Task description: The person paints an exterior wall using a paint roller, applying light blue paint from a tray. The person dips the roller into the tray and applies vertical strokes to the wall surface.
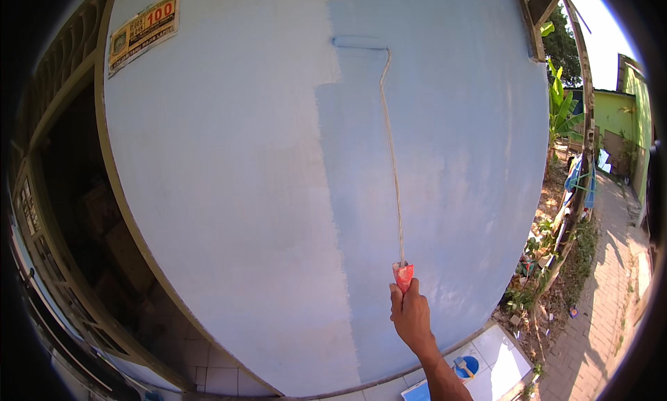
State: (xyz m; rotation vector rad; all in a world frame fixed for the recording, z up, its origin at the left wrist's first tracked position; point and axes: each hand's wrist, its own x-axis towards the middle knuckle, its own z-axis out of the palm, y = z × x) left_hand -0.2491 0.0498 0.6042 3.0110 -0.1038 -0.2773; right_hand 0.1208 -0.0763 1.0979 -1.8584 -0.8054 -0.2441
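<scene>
My right hand (411,315) grips the red plastic handle (403,275) of a paint roller. Its long metal rod (392,156) runs up to a blue-coated roller sleeve (359,42), which lies level against the wall (224,166). On the right the wall carries a coat of stronger blue paint (443,192); the left part is paler, with a stepped, ragged border between them. The sleeve's left end lies over that border. My left hand is out of view.
Below my forearm, a blue paint pot (465,367) with a paintbrush (464,366) stands on white tiles near a blue paint tray (417,392). A dark doorway (78,192) opens at left. A sign with writing (145,33) hangs upper left. Right are a wooden post (588,98) and paved path (589,307).
</scene>
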